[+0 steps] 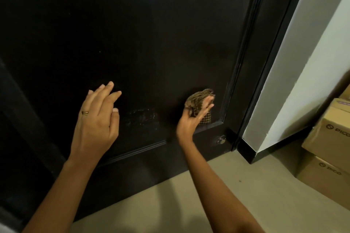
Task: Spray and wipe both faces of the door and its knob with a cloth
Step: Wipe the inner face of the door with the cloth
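A black panelled door point(151, 34) fills most of the view. My right hand point(191, 117) presses a crumpled brown checked cloth point(200, 100) against the lower right corner of the door's recessed panel, thumb curled round the cloth. My left hand point(98, 119), with a ring on one finger, rests flat on the panel to the left, fingers straight. A faint wet smear point(142, 117) shows on the panel between the hands. No knob is in view.
A small round metal fitting point(221, 140) sits low on the door near its right edge. The black door frame point(265, 81) and a white wall point(312, 62) stand to the right. Stacked cardboard boxes point(329, 138) sit on the beige floor point(208, 195) at far right.
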